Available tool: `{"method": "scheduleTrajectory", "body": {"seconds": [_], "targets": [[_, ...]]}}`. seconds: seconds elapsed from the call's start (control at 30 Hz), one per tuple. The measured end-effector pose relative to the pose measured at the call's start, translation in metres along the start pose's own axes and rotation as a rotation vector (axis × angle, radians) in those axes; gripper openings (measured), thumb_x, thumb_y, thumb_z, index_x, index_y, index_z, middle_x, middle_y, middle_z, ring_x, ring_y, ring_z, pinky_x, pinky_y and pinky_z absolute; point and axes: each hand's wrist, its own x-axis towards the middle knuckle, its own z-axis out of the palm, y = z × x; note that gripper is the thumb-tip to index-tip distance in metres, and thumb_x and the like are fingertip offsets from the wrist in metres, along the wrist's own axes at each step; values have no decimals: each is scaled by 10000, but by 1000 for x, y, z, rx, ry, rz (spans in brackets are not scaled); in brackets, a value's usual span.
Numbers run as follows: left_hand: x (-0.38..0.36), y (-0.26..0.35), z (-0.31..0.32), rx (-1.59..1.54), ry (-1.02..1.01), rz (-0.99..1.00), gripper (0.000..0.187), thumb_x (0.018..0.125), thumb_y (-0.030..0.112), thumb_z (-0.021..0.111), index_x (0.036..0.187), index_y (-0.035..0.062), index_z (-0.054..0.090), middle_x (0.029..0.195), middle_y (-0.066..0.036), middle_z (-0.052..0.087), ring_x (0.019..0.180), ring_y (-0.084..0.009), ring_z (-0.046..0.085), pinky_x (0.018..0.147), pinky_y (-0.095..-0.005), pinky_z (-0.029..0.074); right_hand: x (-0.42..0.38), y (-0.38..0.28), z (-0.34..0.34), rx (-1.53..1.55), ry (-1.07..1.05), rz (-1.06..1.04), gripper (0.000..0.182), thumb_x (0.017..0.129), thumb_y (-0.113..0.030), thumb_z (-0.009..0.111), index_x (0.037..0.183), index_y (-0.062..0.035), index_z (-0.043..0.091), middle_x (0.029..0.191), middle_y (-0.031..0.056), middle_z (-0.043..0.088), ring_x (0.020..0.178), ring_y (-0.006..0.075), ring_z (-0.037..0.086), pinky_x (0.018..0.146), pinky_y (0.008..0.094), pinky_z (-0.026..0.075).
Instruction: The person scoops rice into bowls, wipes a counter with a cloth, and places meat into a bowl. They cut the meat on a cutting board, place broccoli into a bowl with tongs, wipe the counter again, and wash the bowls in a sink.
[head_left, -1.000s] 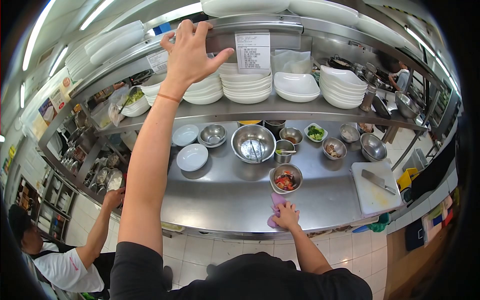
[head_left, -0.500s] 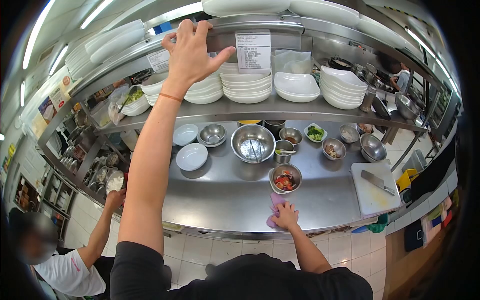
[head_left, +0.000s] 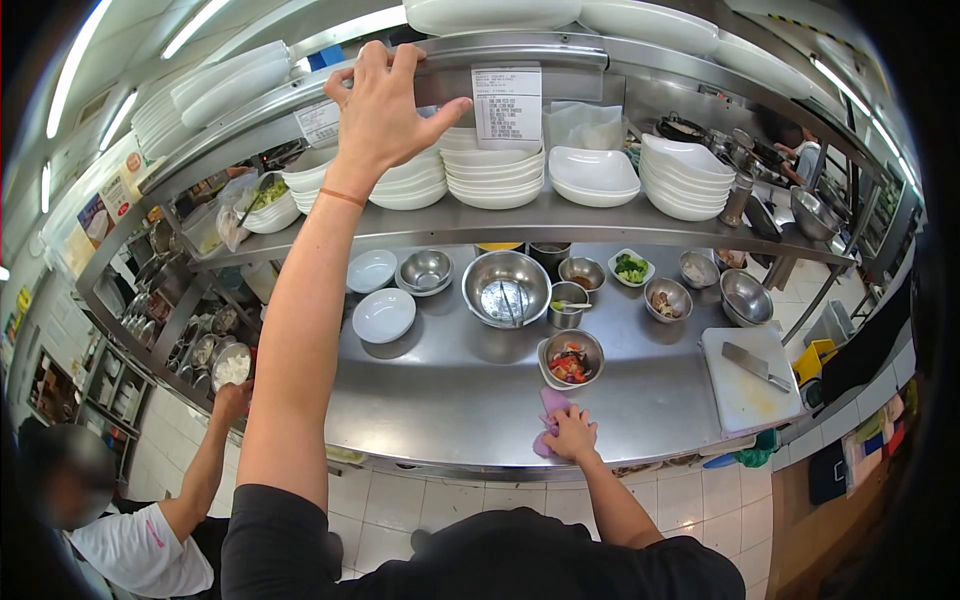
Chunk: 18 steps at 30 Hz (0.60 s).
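Note:
My left hand is raised to the metal rail of the upper shelf. Its fingertips rest over the rail, the fingers apart and the thumb pointing right, beside a printed order slip. Low on the steel counter, near its front edge, my right hand presses on a purple cloth, its fingers curled over it. Just beyond the cloth stands a metal bowl of red and dark food pieces.
White bowls are stacked on the shelf. A large metal bowl with tongs stands mid-counter. At right, a knife lies on a white cutting board. At lower left, a co-worker reaches toward a pan of white food.
The co-worker's hand at the left has shifted slightly. Both of my hands are in practically the same places.

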Motion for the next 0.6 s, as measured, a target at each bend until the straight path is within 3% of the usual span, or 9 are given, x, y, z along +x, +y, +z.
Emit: {"method": "scheduleTrajectory", "body": {"seconds": [0.6], "targets": [[0,2,-3,-8,-9,1,740,703,637,739,1151,76,560,1064,-94,504,1063,-233,485,928,-466,257,0,2,2,-2,7,-6,496,696,-391,699,1148,-208,610,1249,101,478,1171,344,429,926,581,356]]}}
